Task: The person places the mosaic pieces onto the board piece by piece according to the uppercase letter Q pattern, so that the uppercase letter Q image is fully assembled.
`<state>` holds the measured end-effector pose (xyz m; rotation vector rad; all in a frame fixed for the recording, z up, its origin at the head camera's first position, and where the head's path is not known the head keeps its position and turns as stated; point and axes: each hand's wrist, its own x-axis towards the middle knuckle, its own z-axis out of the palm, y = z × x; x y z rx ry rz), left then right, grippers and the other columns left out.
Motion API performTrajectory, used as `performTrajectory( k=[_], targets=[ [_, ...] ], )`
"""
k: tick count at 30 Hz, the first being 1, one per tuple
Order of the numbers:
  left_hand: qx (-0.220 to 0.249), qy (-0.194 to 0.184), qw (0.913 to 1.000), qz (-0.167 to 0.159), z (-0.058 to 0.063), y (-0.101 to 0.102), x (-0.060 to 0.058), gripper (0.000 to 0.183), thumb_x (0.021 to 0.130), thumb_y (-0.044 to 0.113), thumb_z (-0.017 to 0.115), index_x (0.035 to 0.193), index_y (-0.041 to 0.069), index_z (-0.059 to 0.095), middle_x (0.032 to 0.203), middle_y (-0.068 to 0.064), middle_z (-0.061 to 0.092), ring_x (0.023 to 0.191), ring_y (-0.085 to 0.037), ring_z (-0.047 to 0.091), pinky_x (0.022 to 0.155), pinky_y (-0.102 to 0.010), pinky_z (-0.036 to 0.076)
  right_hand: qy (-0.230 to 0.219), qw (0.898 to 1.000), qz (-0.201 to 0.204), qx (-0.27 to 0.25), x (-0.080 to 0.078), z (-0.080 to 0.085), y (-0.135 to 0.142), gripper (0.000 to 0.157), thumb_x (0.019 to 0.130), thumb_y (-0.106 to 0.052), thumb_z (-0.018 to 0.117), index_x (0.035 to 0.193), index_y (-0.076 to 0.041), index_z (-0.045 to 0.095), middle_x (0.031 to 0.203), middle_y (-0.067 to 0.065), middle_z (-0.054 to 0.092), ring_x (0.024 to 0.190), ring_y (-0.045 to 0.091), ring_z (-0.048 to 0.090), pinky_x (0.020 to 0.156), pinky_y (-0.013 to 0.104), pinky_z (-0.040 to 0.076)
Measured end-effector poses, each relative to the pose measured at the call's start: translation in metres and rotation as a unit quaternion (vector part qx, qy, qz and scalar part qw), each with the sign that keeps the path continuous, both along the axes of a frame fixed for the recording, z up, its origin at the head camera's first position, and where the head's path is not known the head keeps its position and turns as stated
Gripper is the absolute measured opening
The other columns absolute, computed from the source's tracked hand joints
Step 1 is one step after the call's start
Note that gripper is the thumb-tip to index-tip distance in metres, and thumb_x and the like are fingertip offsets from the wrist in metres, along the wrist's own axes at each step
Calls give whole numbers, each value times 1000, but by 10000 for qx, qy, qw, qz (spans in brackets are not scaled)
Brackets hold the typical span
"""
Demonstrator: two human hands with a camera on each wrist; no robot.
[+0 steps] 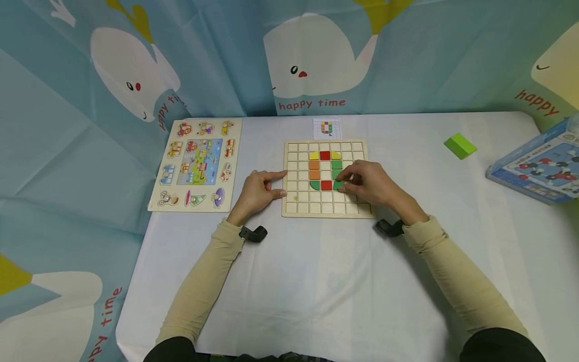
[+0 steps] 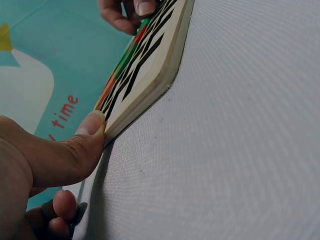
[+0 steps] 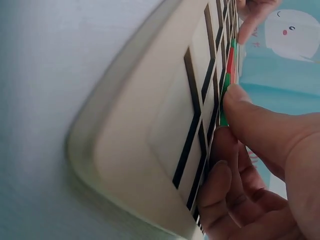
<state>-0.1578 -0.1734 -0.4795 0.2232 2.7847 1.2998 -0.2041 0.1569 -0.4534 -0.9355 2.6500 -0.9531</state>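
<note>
A wooden grid board (image 1: 298, 207) lies mid-table, with red, orange, yellow and green tiles forming a ring in its cells. At its left edge, my left hand (image 1: 257, 193) touches the rim with the tips of an extended index finger and thumb. The thumb (image 2: 75, 152) presses the board's side in the left wrist view. My right hand (image 1: 373, 183) reaches over the board's right half, fingers curled. Its thumb and fingertips pinch at a green rounded-corner tile (image 1: 337, 186) at the ring's lower right. Part of that tile is hidden by the fingers.
Behind the board lies a small pattern card (image 1: 326, 128) showing a similar coloured ring with a tail. A wooden picture puzzle (image 1: 158, 198) is on the left. Toward the right are a green block (image 1: 460, 146) and a blue box (image 1: 538, 163).
</note>
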Motion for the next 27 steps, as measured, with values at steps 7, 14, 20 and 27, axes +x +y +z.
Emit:
performTrajectory(
  k=[7,14,20,27],
  targets=[
    [-83,44,10000,-16,-1,0,0,55,84,18,92,136,13,73,66,0,47,71,-18,37,77,-31,29,30,10000,55,14,0,0,-1,16,92,-8,83,108,-4,80,98,9,73,77,17,62,71,31,50],
    [-30,89,10000,-24,-2,1,-1,55,84,17,92,136,12,74,66,-1,48,70,-19,38,79,-32,31,73,9997,169,-151,-1,0,-2,16,91,-5,83,107,-3,81,97,9,74,74,17,63,68,29,50],
    [67,57,10000,-2,-3,2,-1,55,84,15,91,136,11,74,65,0,46,67,-19,40,121,-45,34,68,9997,76,-226,0,-1,3,16,92,-5,83,108,-4,81,96,8,74,77,18,65,71,27,51],
    [58,-80,9999,88,-2,1,0,54,86,18,90,137,15,73,67,-1,47,72,-20,38,90,-41,39,153,9994,-239,-211,5,5,27,16,92,-8,84,107,-6,81,93,6,75,78,18,66,71,23,51]
  ],
)
